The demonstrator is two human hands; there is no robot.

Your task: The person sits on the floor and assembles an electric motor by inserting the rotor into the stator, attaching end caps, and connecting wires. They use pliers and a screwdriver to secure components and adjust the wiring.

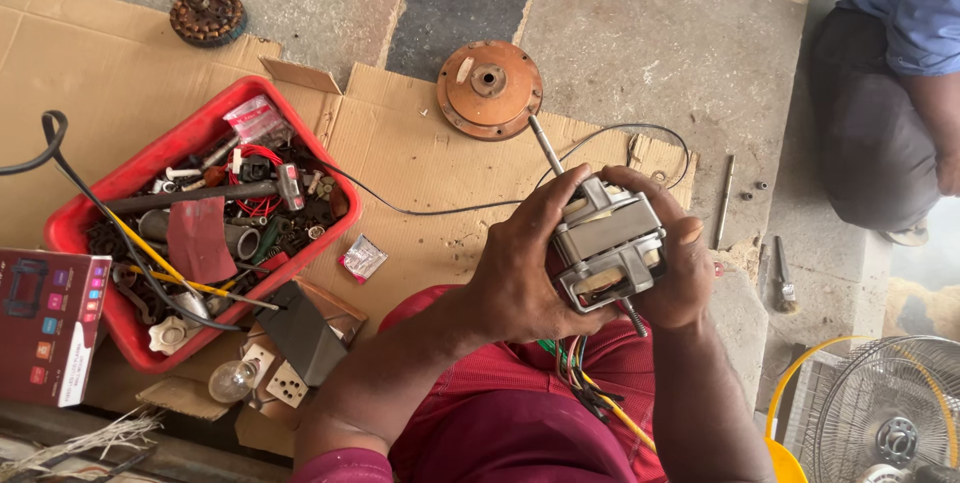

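Grey metal motor (608, 243) clasped between left hand (520, 268) and right hand (680, 263), above lap

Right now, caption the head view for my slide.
Both hands, left hand and right hand, hold a small electric motor above cardboard.

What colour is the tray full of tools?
Red: the tray shows clearly in the head view.

Single head view, looking steeply down, close over lap and cardboard-covered floor (420, 158).
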